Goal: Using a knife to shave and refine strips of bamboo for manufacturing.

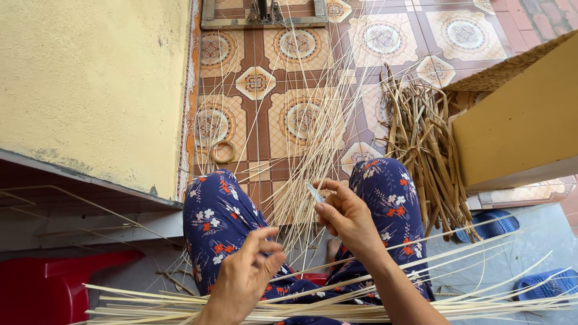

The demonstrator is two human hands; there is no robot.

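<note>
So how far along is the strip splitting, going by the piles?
Done: pale thin strips lie across the lap, more fan over the tiled floor. In hand: the right hand holds a small blade to one strip; the left hand pinches it. Left: a bundle of darker, thicker stalks.

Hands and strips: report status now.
Right hand pinching a small blade against pale thin strips. Left hand closed on the same strips lower down. Bundle of darker stalks lies right, apart.

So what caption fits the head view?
Right hand holds a small blade among pale strips; left hand pinches one.
</note>
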